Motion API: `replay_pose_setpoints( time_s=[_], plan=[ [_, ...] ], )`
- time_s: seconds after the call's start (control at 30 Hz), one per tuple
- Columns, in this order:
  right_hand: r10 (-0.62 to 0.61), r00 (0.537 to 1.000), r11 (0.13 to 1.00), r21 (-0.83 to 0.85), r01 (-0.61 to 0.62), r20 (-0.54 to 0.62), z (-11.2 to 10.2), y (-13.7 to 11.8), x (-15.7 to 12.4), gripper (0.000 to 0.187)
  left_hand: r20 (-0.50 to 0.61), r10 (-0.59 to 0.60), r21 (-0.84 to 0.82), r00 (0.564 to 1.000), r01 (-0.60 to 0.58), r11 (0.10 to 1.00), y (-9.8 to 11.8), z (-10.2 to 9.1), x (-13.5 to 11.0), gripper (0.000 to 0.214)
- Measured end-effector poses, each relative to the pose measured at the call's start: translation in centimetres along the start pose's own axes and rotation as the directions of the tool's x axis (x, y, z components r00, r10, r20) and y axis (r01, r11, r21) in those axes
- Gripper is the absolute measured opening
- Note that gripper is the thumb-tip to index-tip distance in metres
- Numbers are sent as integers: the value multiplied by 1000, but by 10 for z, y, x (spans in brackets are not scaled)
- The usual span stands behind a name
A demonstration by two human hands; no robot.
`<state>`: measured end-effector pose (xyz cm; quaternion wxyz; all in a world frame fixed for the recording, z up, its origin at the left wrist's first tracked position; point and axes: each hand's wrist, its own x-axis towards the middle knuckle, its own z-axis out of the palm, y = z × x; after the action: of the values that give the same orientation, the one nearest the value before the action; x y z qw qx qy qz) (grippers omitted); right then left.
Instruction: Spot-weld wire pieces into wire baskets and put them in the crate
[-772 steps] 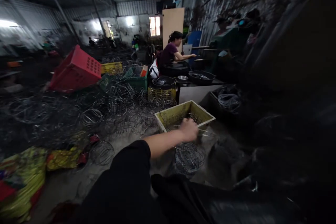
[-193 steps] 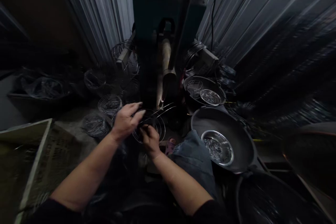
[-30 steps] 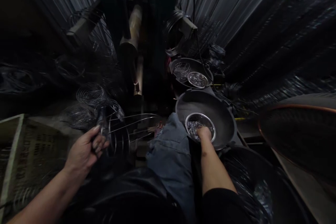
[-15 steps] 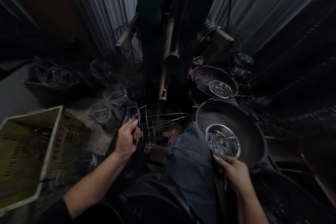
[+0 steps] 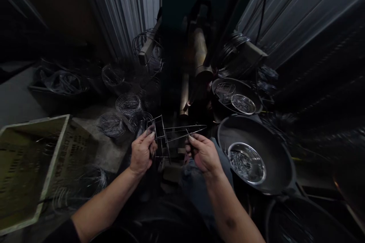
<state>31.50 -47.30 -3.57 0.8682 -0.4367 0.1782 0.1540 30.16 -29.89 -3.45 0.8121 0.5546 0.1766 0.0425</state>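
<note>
My left hand (image 5: 142, 152) is closed round the ringed end of a wire frame (image 5: 171, 134), a bundle of thin rods running right from a few hoops. My right hand (image 5: 203, 152) is closed in a pinch by the frame's rods, holding a small metal piece too small to name. Both hands sit in front of a dark machine (image 5: 194, 64) with a brass-coloured arm. To the right, a steel bowl of small metal pieces (image 5: 246, 162) rests inside a wide black pan (image 5: 273, 148).
A yellow-green plastic crate (image 5: 31, 167) lies at the left. Finished wire coils (image 5: 127, 103) lie on the floor behind my left hand. A second black pan (image 5: 236, 95) with a steel dish stands further back. Corrugated metal walls close in on both sides.
My right hand left the steel bowl and came across to the wire frame, closed in a pinch. My left hand kept its hold on the frame.
</note>
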Motion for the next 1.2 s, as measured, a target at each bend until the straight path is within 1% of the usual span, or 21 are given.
replay_pose_setpoints(
  time_s=[0.13,0.23,0.4,0.47,0.67,0.73,0.83,1.0,1.13,1.2],
  plan=[
    [-24,1000,998,60,23,6,1,3,8,50,28,3,18,1000,-4,1000,0,-1,10,49],
    [-42,999,995,91,43,-18,6,2,15,49,40,2,18,999,-3,1000,0,1,18,49],
    [-46,997,991,120,53,-55,19,-6,25,56,46,-32,26,998,31,999,10,8,33,54],
    [-61,997,990,123,68,-55,21,-11,31,58,55,-25,30,998,23,999,15,12,39,55],
    [-154,988,984,82,156,-22,25,-25,49,50,79,6,84,997,-12,996,27,25,58,50],
    [-162,987,984,75,163,-18,26,-29,53,49,90,15,97,996,-23,995,30,29,63,49],
    [-154,988,985,73,156,-21,27,-33,57,47,83,19,114,996,-28,993,33,33,67,47],
    [-162,986,983,82,164,-32,29,-37,60,44,81,11,135,997,-22,991,36,38,69,35],
    [-161,985,980,112,167,-58,30,-38,61,44,84,9,142,996,-21,990,36,39,70,31],
    [-159,985,978,125,165,-61,31,-38,60,41,85,1,134,996,-12,991,37,40,70,32]
  ],
)
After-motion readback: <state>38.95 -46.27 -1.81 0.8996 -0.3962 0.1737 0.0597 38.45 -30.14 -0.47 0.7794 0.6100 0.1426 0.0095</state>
